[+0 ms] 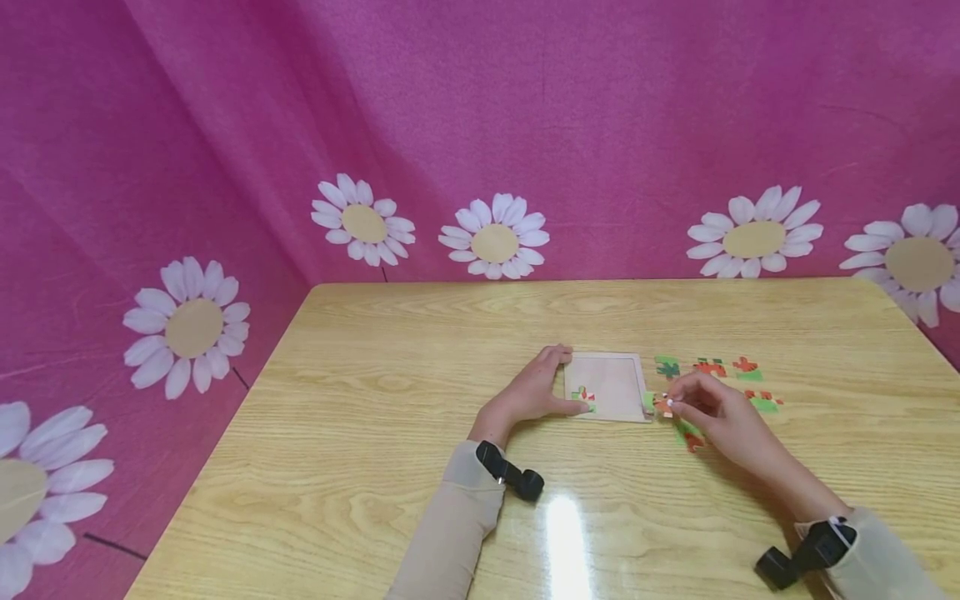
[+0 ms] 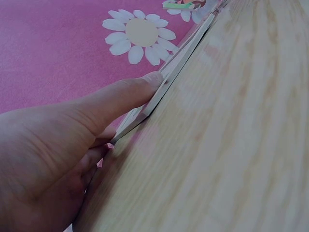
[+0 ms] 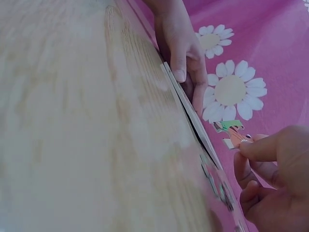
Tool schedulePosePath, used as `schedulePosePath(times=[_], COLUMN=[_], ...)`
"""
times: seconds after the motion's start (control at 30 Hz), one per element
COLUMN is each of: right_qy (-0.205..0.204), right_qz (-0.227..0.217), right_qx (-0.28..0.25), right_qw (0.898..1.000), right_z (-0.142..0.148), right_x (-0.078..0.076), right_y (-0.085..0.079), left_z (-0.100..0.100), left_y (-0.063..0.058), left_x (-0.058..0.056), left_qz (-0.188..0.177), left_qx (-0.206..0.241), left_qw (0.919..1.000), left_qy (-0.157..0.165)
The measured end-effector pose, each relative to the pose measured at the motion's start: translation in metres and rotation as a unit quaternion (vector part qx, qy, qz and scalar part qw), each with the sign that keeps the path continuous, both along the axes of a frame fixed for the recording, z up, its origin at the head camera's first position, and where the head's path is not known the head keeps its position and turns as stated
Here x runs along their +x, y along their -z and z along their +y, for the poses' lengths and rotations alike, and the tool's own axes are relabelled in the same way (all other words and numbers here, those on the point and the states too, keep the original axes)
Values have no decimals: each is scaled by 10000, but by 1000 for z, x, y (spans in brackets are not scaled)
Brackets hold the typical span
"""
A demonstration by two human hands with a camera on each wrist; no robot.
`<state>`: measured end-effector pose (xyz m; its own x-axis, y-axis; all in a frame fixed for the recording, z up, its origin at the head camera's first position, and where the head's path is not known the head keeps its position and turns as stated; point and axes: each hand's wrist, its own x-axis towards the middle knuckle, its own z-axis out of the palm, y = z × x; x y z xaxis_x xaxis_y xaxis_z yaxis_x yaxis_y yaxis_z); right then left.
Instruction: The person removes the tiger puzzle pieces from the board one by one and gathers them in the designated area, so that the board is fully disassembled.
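A shallow square puzzle tray (image 1: 609,385) lies on the table, with one red, green and white puzzle piece (image 1: 582,395) in its near left corner. My left hand (image 1: 531,390) holds the tray's left side. In the left wrist view its thumb (image 2: 137,89) rests on the tray's rim, while the other fingers are partly hidden at the far edge. Just right of the tray, my right hand (image 1: 716,417) pinches a green and orange puzzle piece (image 3: 231,134) between thumb and index finger, raised above the table.
Several loose pieces lie right of the tray: a green one (image 1: 667,367), a red one (image 1: 708,367), a red and green one (image 1: 746,368), another (image 1: 765,402) farther right, and one (image 1: 690,437) beneath the right hand. A pink flowered cloth (image 1: 600,125) hangs behind the wooden table (image 1: 390,417).
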<state>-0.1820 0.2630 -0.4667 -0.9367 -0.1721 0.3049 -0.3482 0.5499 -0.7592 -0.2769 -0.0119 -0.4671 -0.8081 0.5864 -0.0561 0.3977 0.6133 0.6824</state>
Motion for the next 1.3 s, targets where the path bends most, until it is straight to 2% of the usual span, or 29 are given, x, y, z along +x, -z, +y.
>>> schedulePosePath(times=[0.17,0.43,0.83,1.07,1.3], right_qy=[-32,154,160,228,412], right_qz=[83,6,317,239,51], right_qx=[26,187,85,68,275], right_qw=[10000,9997,9993,9994,9988], right_z=[7,18,34,40,47], right_x=[4,12,21,26,31], right_y=[3,2,6,7,7], left_z=[0,0,1,1,1], left_y=[1,1,1,2,-1], left_x=[1,2,2,1,0], left_qz=[40,66,29,-7,25], left_qx=[-29,-26,-6,13,-39], left_qw=[10000,10000,10000,10000,10000], left_qy=[23,28,28,13,5])
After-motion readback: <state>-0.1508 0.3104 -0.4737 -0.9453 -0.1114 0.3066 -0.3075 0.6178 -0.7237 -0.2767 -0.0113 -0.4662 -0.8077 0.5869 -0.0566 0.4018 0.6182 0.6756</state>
